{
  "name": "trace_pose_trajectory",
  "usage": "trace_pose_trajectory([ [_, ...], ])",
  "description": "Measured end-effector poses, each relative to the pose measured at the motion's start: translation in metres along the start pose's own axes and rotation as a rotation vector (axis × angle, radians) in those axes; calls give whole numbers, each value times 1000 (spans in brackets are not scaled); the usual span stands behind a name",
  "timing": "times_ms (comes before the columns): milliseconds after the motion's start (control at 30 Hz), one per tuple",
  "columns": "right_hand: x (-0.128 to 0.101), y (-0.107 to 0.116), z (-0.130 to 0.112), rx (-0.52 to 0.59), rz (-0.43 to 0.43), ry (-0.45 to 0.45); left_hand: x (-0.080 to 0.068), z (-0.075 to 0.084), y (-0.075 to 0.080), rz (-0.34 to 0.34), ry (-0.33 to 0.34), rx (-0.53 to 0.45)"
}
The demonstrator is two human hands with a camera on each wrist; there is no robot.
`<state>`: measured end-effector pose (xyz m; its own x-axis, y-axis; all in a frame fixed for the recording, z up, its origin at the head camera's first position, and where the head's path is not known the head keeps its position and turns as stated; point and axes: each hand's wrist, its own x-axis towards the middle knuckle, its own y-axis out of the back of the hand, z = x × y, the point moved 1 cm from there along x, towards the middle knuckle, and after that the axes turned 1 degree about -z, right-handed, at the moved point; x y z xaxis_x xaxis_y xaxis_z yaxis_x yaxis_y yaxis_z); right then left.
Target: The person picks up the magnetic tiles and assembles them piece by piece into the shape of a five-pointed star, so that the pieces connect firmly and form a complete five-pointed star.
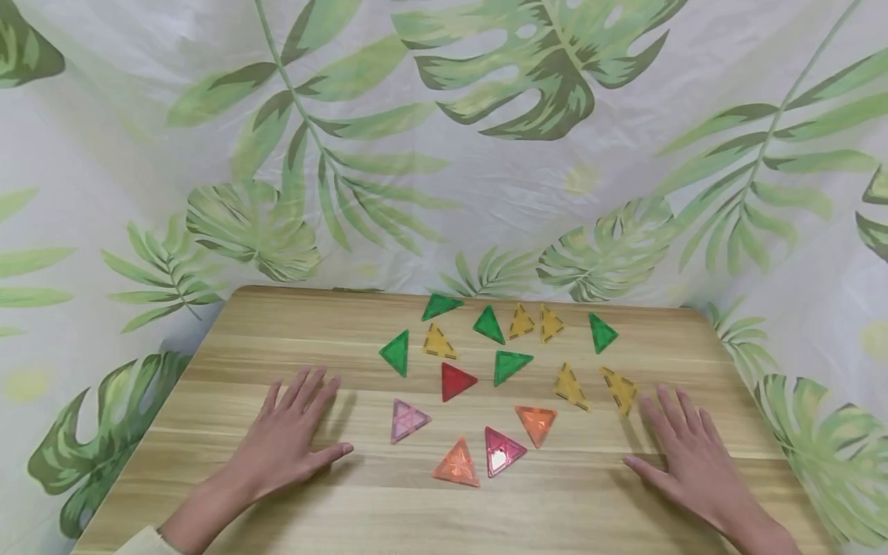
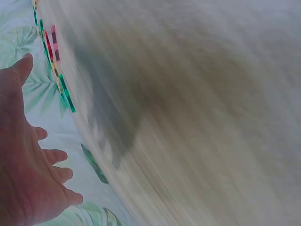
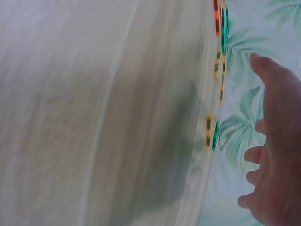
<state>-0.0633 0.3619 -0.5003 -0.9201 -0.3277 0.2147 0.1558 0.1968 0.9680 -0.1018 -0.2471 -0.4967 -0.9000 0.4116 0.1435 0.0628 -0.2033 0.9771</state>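
Triangular translucent tiles lie spread over the middle and back of a wooden table. Several are green, such as the green triangle tile (image 1: 511, 367), and several are yellow, such as the yellow triangle tile (image 1: 619, 390). Closer to the front lie a red tile (image 1: 458, 381), a pale purple tile (image 1: 408, 421), a magenta tile (image 1: 502, 452) and two orange tiles, one being the orange triangle tile (image 1: 458, 464). My left hand (image 1: 287, 439) is spread left of the tiles, holding nothing. Fingers extended, my right hand (image 1: 694, 466) hovers at the right, nearest the yellow tile. Both hands cast shadows on the wood.
The wooden table (image 1: 333, 512) has its back edge against a hanging cloth (image 1: 486, 185) printed with green leaves. The cloth also drops along the left and right sides. One green tile (image 1: 441, 306) lies close to the table's back edge.
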Motion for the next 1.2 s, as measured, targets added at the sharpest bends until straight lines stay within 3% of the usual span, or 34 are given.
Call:
trace_pose_trajectory([
  [300,21,1,-26,12,-16,78,19,18,-3,-36,-81,-16],
  [567,44,-3,-55,19,7,202,35,29,-6,-11,-170,-79],
  [1000,73,-19,-110,175,-79,355,52,41,-16,-93,-155,-234],
  [1200,83,-29,-132,283,-126,403,57,46,-21,-102,-153,-250],
])
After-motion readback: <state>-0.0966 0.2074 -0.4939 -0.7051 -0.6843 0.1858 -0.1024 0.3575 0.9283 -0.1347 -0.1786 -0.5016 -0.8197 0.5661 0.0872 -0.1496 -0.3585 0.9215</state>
